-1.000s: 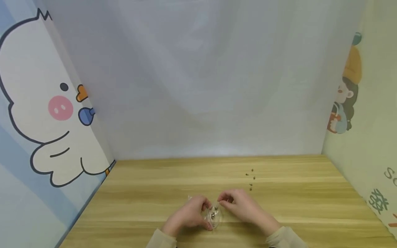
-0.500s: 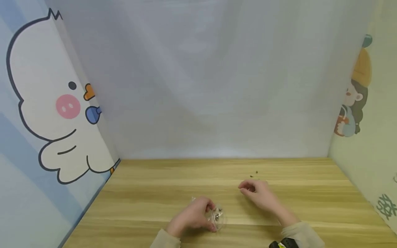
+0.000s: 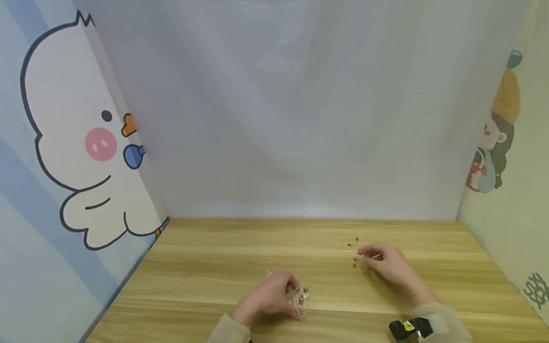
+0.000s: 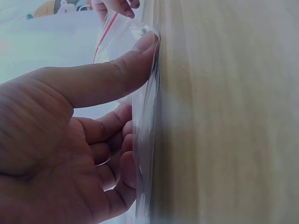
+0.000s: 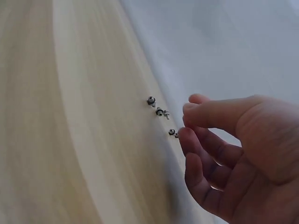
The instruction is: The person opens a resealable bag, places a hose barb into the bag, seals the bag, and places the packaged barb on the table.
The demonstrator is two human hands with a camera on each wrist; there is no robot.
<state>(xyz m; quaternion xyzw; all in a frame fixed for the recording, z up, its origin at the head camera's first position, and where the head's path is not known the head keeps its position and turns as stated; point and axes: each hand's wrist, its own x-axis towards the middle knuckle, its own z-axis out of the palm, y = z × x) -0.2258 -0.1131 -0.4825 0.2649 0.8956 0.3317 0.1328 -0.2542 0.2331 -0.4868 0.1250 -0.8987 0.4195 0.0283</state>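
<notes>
A clear plastic zip bag lies low on the table with several small metal screws inside. My left hand grips its edge, thumb on one side and curled fingers on the other. The left wrist view shows the bag's red zip line beyond the thumb. Out to the right, my right hand reaches over the table, thumb and forefinger slightly apart beside several loose screws. In the right wrist view those loose screws lie just past the fingertips.
The wooden table ends at a pale curtain at the back. Cartoon-printed panels stand at left and right. A black device is strapped at the right wrist.
My right hand has left the bag's mouth and moved right and away to the loose screws. The left hand keeps its grip on the bag. The head view has shifted slightly.
</notes>
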